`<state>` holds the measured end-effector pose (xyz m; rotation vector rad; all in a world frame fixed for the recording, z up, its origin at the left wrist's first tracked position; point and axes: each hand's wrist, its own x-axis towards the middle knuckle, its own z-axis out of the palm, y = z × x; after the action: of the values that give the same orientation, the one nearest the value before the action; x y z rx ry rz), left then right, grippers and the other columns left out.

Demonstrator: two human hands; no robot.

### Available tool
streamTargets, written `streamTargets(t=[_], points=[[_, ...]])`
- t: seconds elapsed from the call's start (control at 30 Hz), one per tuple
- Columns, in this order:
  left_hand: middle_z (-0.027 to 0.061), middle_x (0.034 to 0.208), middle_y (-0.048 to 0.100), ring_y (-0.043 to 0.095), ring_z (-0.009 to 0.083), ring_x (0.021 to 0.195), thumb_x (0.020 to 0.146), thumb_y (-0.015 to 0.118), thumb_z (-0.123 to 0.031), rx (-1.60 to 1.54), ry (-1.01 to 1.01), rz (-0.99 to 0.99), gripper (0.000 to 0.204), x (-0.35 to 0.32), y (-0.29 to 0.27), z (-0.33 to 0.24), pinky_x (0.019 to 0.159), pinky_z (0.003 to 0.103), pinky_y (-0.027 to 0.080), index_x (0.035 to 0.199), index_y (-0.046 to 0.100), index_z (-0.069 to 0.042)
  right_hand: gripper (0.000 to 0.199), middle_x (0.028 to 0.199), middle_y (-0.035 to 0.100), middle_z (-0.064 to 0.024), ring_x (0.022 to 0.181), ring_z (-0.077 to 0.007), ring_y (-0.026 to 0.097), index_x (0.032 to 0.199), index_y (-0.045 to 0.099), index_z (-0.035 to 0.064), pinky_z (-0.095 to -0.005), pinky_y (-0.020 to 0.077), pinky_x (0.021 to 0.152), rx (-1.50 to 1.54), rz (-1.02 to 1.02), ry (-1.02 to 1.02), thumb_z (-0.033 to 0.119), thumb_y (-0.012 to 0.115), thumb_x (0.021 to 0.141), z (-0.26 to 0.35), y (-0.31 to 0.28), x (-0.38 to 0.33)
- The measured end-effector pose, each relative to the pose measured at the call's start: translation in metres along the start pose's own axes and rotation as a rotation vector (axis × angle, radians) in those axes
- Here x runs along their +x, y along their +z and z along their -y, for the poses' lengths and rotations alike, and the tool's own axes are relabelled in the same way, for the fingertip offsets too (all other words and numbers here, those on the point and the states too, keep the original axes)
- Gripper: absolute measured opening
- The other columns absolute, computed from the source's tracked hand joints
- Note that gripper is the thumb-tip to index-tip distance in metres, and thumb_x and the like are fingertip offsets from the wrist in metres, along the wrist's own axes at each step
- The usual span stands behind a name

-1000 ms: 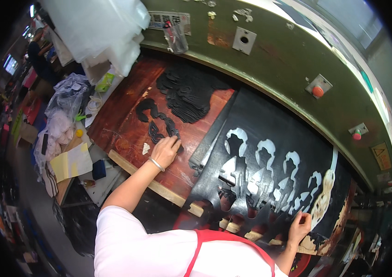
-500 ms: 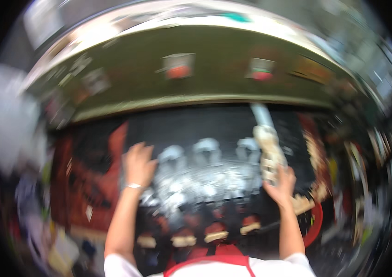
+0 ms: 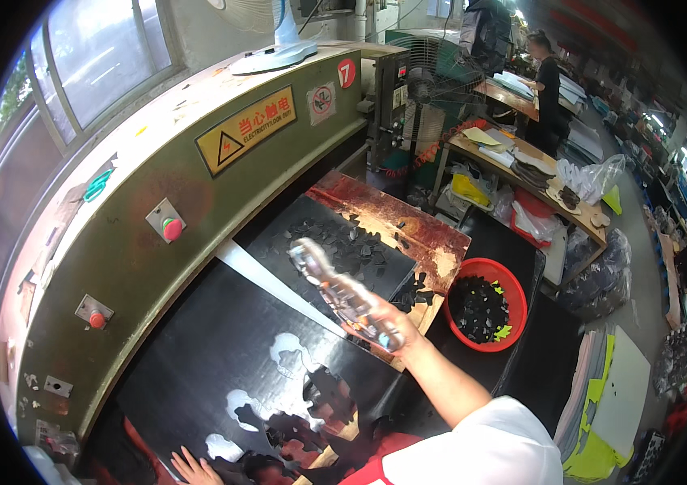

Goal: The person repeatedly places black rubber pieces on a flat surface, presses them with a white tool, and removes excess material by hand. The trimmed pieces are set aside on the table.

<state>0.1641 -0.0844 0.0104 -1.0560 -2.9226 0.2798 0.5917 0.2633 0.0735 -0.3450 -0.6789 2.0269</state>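
My right hand (image 3: 405, 329) grips a long, wavy-edged cutting die (image 3: 345, 293), blurred by motion and held above the work surface. My left hand (image 3: 196, 469) rests with fingers spread on a black sheet (image 3: 190, 356) at the lower edge, part of it out of the picture. Shaped holes run along the sheet's near side; some show a shiny pale surface, others dark red below. A white strip (image 3: 274, 284) lies between this sheet and a dark board (image 3: 279, 222) strewn with small black scraps (image 3: 351, 250).
A green press beam (image 3: 137, 267) with red push buttons (image 3: 172, 229) spans the far left. At right stands a red basin (image 3: 513, 283) of black and yellow-green scraps. Stacked sheets (image 3: 602, 404) lie lower right. Beyond are a fan (image 3: 432, 73), a shelf (image 3: 513, 166) and another person (image 3: 548, 89).
My view has swung to the right and sharpened. My right hand has carried the cutting die off the black sheet, toward the scrap-strewn board. My left hand still lies at the sheet's left side.
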Motion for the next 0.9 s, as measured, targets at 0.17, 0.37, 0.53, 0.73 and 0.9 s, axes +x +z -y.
streamTargets(t=[0.17,0.37,0.53,0.73,0.9], points=[[0.0071,0.161,0.016,0.013,0.0276,0.149,0.101,0.035,-0.034,-0.038,-0.039,0.043,0.055,-0.019,-0.017,-0.024,0.108,0.068,0.016,0.154,0.025,-0.022,0.079,0.141,0.037,-0.0298,0.127,-0.0556,0.036,0.141,0.038,0.003,-0.0674,0.0286,0.107,0.72,-0.249,-0.02,0.051,0.059,0.082,-0.006,-0.02,-0.023],[0.0218,0.143,0.041,0.039,0.0412,0.13,0.088,0.061,-0.03,-0.277,0.285,-0.215,0.058,-0.01,-0.036,-0.011,0.108,0.052,0.031,0.142,0.045,-0.015,0.081,0.143,0.028,-0.0286,0.131,-0.0498,0.027,0.14,0.028,-0.0005,-0.0641,0.0315,0.108,0.794,-0.469,-0.01,0.038,0.066,0.08,0.006,-0.023,-0.015],[0.0168,0.143,0.041,0.037,0.0396,0.131,0.086,0.064,-0.037,-0.33,0.292,-0.294,0.047,0.002,-0.029,0.016,0.107,0.059,0.026,0.132,0.058,-0.028,0.063,0.145,0.042,-0.0225,0.131,-0.0368,0.045,0.142,0.039,0.0018,-0.0543,0.0324,0.112,0.103,-0.35,-0.07,0.028,0.057,0.088,-0.012,0.017,-0.007],[0.0243,0.151,0.03,0.022,0.0386,0.144,0.087,0.062,-0.04,-0.444,0.148,-0.162,0.075,0.007,-0.018,0.005,0.117,0.055,0.014,0.148,0.033,-0.008,0.092,0.146,0.038,-0.0229,0.137,-0.0349,0.037,0.149,0.022,-0.001,-0.0531,0.0207,0.119,-0.334,0.086,-0.041,0.032,0.067,0.076,-0.093,0.098,-0.025],[0.0274,0.145,0.038,0.03,0.0393,0.141,0.085,0.066,-0.032,-0.696,0.189,-0.252,0.077,0.004,-0.014,0.005,0.118,0.05,0.016,0.144,0.032,0.003,0.093,0.122,0.059,-0.0147,0.114,-0.0259,0.058,0.141,0.04,-0.002,-0.0357,0.0417,0.102,-0.711,0.238,0.153,0.027,0.083,0.063,-0.203,0.174,0.011]])
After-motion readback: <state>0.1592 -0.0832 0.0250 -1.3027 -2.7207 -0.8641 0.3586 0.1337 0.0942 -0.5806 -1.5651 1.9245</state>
